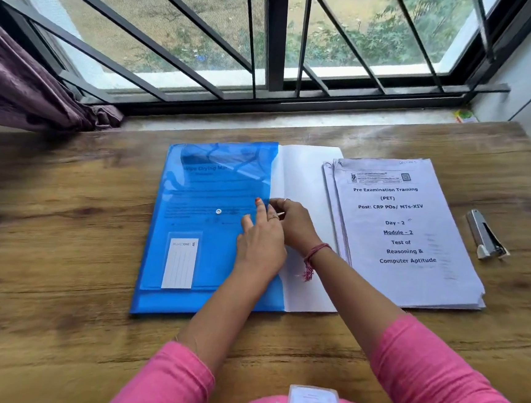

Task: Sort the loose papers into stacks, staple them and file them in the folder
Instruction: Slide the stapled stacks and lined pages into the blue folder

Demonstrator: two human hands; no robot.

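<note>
Pink sleeves (454,375) reach forward over the wooden desk (61,247), forearms angled inward. Left hand (260,242) lies flat, fingers spread, on the blue folder (195,259); right hand (294,223) pinches the folder's edge over white paper (308,179). Printed stack (406,233) sits just right, stapler (486,236) beyond it.

A purple curtain (26,90) hangs left of the barred window (272,34) above the wooden table (62,231).
</note>
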